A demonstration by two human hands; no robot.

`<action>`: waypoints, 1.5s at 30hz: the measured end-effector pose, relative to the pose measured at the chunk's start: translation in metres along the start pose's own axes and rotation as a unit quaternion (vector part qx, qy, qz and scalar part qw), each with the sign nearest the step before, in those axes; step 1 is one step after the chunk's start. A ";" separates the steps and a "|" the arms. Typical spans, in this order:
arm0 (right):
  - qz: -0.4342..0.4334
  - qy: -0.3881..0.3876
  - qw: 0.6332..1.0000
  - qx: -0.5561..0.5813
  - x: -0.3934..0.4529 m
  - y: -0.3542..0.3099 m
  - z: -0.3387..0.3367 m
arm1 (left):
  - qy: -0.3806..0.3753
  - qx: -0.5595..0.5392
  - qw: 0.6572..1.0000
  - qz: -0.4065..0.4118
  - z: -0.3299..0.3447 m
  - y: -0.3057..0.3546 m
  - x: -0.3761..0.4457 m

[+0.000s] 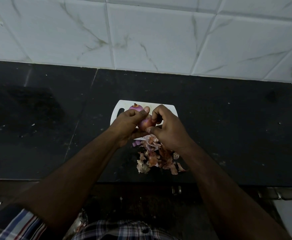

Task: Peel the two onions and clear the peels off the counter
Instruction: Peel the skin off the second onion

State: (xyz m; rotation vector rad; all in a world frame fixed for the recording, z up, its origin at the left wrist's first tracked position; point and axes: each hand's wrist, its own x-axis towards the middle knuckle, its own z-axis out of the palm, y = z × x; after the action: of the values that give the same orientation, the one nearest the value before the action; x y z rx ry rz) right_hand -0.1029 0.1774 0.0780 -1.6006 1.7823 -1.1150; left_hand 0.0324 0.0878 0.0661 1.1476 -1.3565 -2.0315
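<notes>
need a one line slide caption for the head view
Both hands, left and right, peel an onion over a white cutting board, second onion behind, peels piled on the black counter.

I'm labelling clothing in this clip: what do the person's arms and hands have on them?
Nothing shows on them. The left hand and right hand are bare, with no gloves, rings or watch visible, and both forearms are uncovered, no sleeve reaching them. Checked cloth shows at the bottom edge.

Purple onion (146,124) over white cutting board (172,109), black speckled table (228,127), pinkish-brown peels (156,161), grey-veined white tiles (159,40).
</notes>
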 end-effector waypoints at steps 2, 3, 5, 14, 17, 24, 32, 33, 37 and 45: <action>0.001 -0.003 1.000 -0.006 0.001 -0.001 -0.001 | 0.005 0.003 1.000 0.000 0.000 0.001 0.000; -0.001 -0.005 1.000 -0.004 0.002 -0.001 -0.001 | 0.005 0.005 1.000 -0.001 -0.001 0.001 0.001; -0.001 -0.003 1.000 0.008 0.003 -0.001 -0.001 | 0.007 0.013 1.000 0.000 -0.001 0.002 0.002; -0.003 -0.011 1.000 -0.018 0.005 -0.001 -0.003 | 0.017 0.021 1.000 0.006 0.000 0.002 0.003; -0.009 -0.007 1.000 -0.015 0.005 -0.001 -0.003 | 0.016 0.026 1.000 0.004 -0.001 0.003 0.003; -0.001 -0.009 1.000 -0.009 0.007 0.001 -0.002 | 0.026 0.019 0.999 -0.002 0.002 0.000 0.003; -0.014 -0.006 1.000 -0.017 0.007 -0.003 -0.003 | 0.044 0.031 0.999 0.002 0.000 0.001 0.005; -0.010 -0.008 1.000 -0.016 0.007 -0.003 -0.003 | 0.044 0.032 0.998 0.002 0.000 0.001 0.005; -0.012 -0.015 1.000 -0.019 0.006 -0.002 -0.003 | 0.048 0.031 0.998 0.006 0.003 -0.001 0.004; 0.001 -0.009 1.000 -0.005 0.005 -0.004 -0.004 | 0.048 0.040 0.998 0.007 0.003 -0.001 0.004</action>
State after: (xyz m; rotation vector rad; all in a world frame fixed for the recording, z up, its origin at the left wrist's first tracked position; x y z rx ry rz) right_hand -0.1049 0.1741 0.0841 -1.6092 1.7815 -1.0890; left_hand 0.0278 0.0865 0.0642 1.2494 -1.4066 -1.9015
